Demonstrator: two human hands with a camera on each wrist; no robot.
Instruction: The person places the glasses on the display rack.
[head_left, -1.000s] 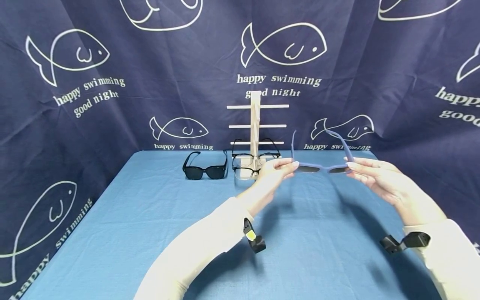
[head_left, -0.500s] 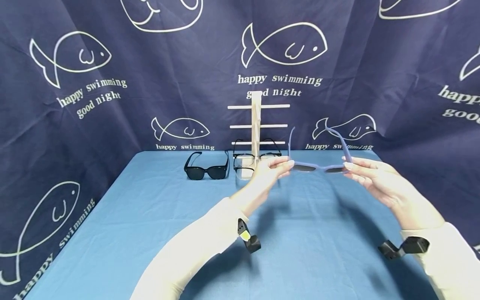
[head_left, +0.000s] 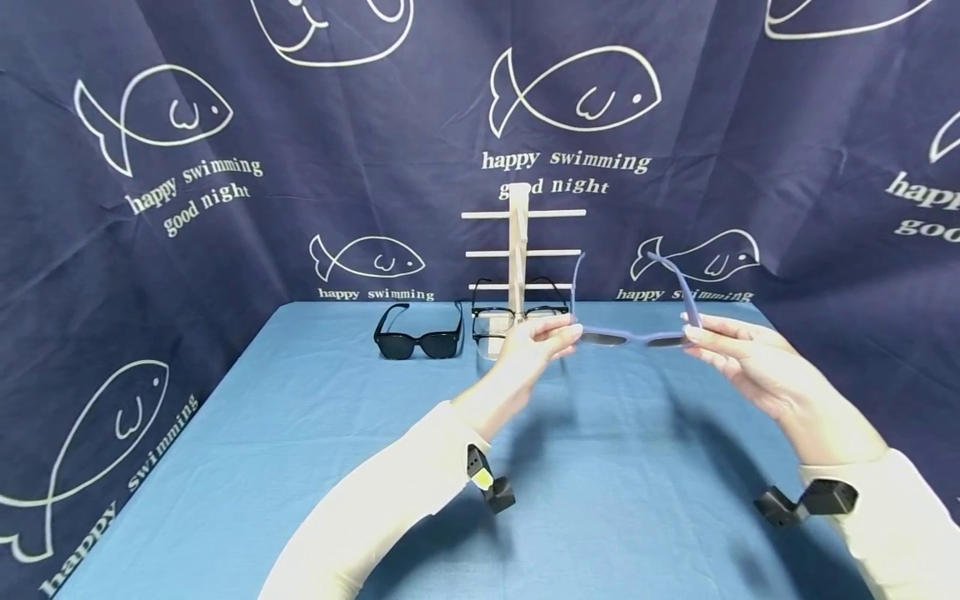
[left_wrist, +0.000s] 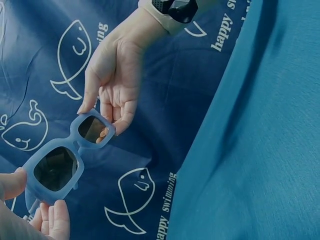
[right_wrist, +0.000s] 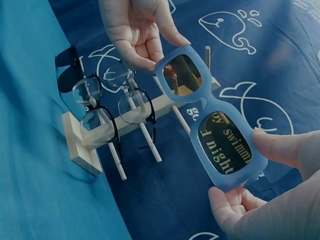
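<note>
Your left hand (head_left: 523, 354) and right hand (head_left: 772, 375) each pinch 1 end of the blue sunglasses (right_wrist: 206, 104). On both sides the thumb and fingers (right_wrist: 227, 204) come together with just the frame between them. You hold the glasses up in the air, over the blue surface (head_left: 300, 433). If 1 pinch gets loose, that end could slip and the glasses could drop. If your 2 hands pull apart or twist different ways, the frame might bend. Your thumbs sit close to the lenses, so a small slide could leave a smudge. A quick swing to the left could bump what stands behind your left hand.

The front of the glasses is nearest to you. It is thick, smooth and soft blue, with 2 big dark lenses you can see through. The 2 arms are unfolded and reach away from you, with their tips curving.

Farther back, to the left of the blue sunglasses, is a wooden stand (head_left: 517, 233) with thin rods. It has 2 pairs of clear glasses (head_left: 546, 310) low down. Black sunglasses (head_left: 417, 341) sit on the surface, left of the stand.
</note>
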